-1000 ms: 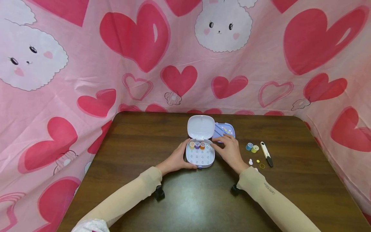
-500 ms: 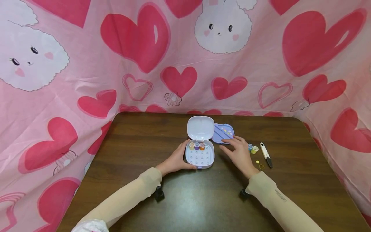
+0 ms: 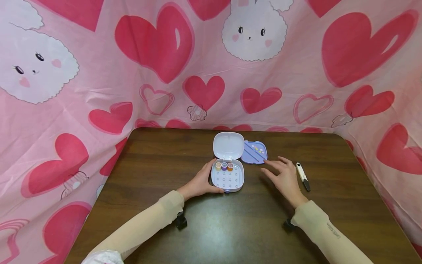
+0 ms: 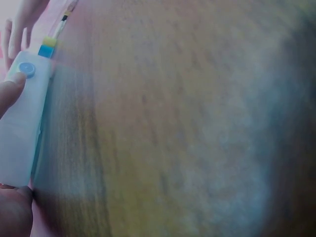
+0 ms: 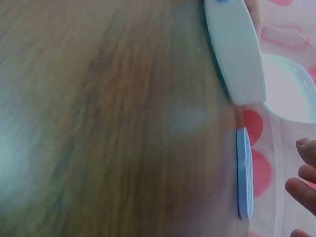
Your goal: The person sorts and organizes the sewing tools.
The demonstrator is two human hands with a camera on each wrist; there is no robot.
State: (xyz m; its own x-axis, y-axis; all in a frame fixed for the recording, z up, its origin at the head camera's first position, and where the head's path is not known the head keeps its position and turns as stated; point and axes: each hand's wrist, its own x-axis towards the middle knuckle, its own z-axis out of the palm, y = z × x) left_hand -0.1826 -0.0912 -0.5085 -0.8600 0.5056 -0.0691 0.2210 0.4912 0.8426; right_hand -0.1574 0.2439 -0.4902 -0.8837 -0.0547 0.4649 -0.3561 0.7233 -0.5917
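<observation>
A white sewing box (image 3: 228, 179) lies with its lid (image 3: 229, 146) raised. Three thread spools (image 3: 224, 166), cream, purple and orange, stand in its back row of pegs. My left hand (image 3: 202, 180) grips the box, thumb at the front and fingers along the left side; the left wrist view shows the thumb near the blue catch (image 4: 27, 69). My right hand (image 3: 284, 179), fingers spread and loosely bent, is over the table to the right of the box, holding nothing. Blue and yellow spools (image 4: 46, 50) show past the box in the left wrist view; the right hand hides them from the head view.
A lilac tray (image 3: 253, 157) with several small buttons (image 3: 258, 149) lies behind and right of the box. White-and-black thread snips (image 3: 303, 176) lie right of my right hand. A pink heart-print cloth (image 3: 204, 51) hangs behind the wooden table (image 3: 158, 157).
My right hand has left the box's right side and moved rightward past the tray, now covering the loose spools and small yellow items. The left hand and box have stayed put.
</observation>
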